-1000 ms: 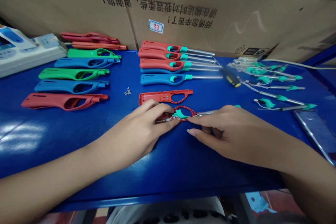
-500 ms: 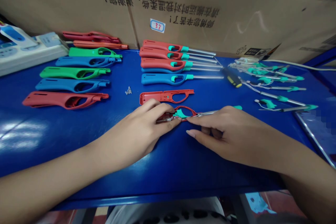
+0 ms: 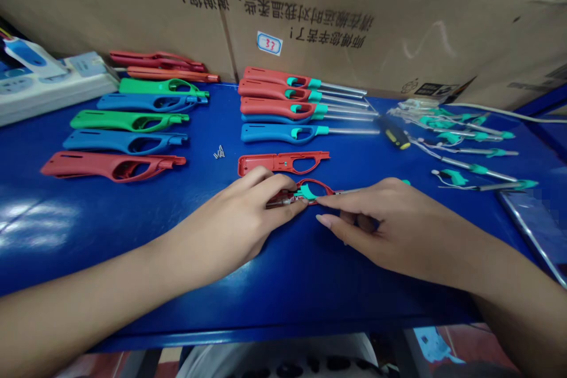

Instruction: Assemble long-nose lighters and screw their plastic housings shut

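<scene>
My left hand (image 3: 241, 218) is closed around the handle end of a red lighter half-shell (image 3: 328, 188), which lies inner side up on the table. Inside the shell sits a teal trigger (image 3: 306, 192), beside my left thumb tip. My right hand (image 3: 394, 230) has its index finger stretched out to the shell's lower rim near the trigger. Its thumb stands apart, the other fingers are curled, and nothing shows in its grasp. The metal tube is mostly hidden behind that hand. Just beyond lies a second red half-shell (image 3: 261, 164), with small screws (image 3: 220, 152) to its left.
Several lighter casings (image 3: 128, 121) lie at left beside a white power strip (image 3: 53, 88). Assembled lighters (image 3: 270, 132) line the back middle. A screwdriver (image 3: 396, 133) and several tube-and-trigger parts (image 3: 478, 165) lie at right. A cardboard box (image 3: 155, 18) walls the back.
The whole view has shifted slightly. Both hands keep nearly the same pose on the lighter half-shell, and my right index fingertip stays beside the trigger.
</scene>
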A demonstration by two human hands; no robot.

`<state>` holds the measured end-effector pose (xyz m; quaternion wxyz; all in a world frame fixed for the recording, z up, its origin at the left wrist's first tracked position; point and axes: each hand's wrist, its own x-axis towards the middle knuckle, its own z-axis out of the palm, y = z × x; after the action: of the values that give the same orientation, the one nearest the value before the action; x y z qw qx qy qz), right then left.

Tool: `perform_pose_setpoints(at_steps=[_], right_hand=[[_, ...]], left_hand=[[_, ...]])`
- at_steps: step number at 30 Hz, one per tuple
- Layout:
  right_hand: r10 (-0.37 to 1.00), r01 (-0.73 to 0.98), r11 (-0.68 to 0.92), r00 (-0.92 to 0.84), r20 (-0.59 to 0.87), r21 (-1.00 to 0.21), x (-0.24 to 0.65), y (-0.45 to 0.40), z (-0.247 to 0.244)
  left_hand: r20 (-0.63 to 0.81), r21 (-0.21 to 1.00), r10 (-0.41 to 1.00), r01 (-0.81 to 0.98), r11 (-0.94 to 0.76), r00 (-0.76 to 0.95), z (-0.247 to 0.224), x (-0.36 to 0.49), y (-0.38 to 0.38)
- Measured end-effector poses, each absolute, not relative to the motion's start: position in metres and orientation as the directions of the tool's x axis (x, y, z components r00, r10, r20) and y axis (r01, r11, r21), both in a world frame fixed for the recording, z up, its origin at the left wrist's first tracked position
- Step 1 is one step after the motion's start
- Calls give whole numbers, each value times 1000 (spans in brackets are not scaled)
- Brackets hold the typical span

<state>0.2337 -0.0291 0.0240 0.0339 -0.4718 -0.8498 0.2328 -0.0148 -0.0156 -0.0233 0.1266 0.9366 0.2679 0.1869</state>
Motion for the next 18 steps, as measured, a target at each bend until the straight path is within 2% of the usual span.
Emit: perform_pose_setpoints(at_steps=[7, 15, 18], right_hand=[[827, 799, 443, -539, -160, -406, 234, -29, 22], [837, 777, 364, -515, -186, -514, 229, -26, 25], [850, 781, 346, -495, -178, -521, 228, -27, 25]], left_hand=[[272, 290, 525, 452, -844, 807, -22, -15, -15], [274, 291, 522, 448, -845, 807, -21, -15, -16], [280, 296, 520, 443, -846, 807, -22, -15, -16]])
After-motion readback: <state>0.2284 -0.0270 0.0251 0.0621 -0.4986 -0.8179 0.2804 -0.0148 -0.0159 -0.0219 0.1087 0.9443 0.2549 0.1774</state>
